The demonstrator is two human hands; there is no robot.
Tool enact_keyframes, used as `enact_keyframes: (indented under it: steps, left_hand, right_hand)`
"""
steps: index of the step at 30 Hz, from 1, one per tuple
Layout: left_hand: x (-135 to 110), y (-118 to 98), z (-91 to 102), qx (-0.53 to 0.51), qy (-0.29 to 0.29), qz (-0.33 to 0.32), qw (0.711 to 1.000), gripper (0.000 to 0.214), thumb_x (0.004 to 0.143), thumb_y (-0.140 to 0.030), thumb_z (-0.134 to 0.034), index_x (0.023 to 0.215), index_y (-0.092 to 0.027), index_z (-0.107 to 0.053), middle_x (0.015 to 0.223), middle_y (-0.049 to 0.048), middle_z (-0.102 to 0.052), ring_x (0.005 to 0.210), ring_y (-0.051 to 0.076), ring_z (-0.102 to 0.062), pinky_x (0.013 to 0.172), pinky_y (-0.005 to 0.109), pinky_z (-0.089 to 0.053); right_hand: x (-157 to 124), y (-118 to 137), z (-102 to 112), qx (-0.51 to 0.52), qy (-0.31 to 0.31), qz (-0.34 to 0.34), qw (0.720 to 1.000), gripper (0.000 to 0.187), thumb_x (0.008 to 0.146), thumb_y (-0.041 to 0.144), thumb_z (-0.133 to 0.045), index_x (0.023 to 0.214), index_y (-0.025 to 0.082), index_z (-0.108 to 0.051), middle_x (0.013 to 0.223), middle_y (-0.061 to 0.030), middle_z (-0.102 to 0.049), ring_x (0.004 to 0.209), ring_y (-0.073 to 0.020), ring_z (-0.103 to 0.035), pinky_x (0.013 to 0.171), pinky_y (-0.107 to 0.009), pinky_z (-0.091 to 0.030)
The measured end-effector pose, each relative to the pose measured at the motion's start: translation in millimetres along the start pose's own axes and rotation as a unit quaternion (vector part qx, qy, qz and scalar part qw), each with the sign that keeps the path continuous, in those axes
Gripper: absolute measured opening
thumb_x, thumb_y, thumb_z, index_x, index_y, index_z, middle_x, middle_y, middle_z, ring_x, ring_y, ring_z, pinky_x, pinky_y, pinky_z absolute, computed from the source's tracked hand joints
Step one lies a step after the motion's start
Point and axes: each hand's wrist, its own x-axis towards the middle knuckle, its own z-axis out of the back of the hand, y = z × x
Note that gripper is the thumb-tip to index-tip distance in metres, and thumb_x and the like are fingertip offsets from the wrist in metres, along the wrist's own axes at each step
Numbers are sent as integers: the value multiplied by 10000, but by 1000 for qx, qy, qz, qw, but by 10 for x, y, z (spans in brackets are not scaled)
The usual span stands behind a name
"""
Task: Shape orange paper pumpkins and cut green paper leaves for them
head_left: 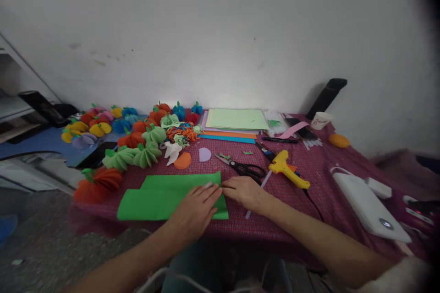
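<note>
Only the head view here, so going off that. There's a bright green sheet of paper (147,203) folded over on itself, lying near the front edge of the table on a dark red checked tablecloth (237,229). The left hand (197,206) is laid on the paper's right half, fingers stretched out and close together, pressing down. The right hand (244,191) is at the paper's right edge, fingers bent with the tips near the left hand's fingertips. Thumb's hidden, so I can't tell if it's pinching the paper or just resting there.

Just beyond the right hand are black-handled scissors (249,169), blades pointing away to the left. Next to them is a yellow glue gun (287,169) with a whitish glue stick (266,178) poking out and running under the right wrist.

Past the green sheet there's an orange paper circle (182,160) and a lilac half-circle (205,154), then a heap of paper scraps (184,134). Off to the left it's a whole crowd of paper pumpkins (130,138) in orange, green, yellow and blue. Coloured paper sheets (237,119) are stacked by the wall, with a paper cup (321,120) further right.
</note>
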Motion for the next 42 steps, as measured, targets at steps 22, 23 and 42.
enact_keyframes:
  steps: [22,23,42]
  left_hand:
    - [-239,-108,-246,58,22,-25,998,412,885,-377,-372,1253,-202,-437,1312,35,-478,1207,225,-419,970,385,-321]
    - [-239,-109,-245,58,23,-28,998,409,886,-375,-372,1252,-205,-439,1310,34,-480,1206,226,-420,969,386,-321]
    - [-215,-134,-263,61,30,-35,997,383,897,-311,-356,1254,-194,-433,1298,33,-491,1217,206,-405,983,365,-303]
  right_hand:
    - [46,-174,-40,204,0,-82,976,231,815,98,-457,944,153,-640,913,-61,-664,902,-142,-584,829,-273,-433]
    - [40,-176,-34,203,3,-83,976,227,816,104,-462,947,157,-641,920,-60,-664,907,-142,-584,832,-272,-433]
    - [-6,-134,159,157,63,-18,985,318,806,84,-429,1034,186,-627,1093,-85,-612,1001,-166,-558,871,-313,-415]
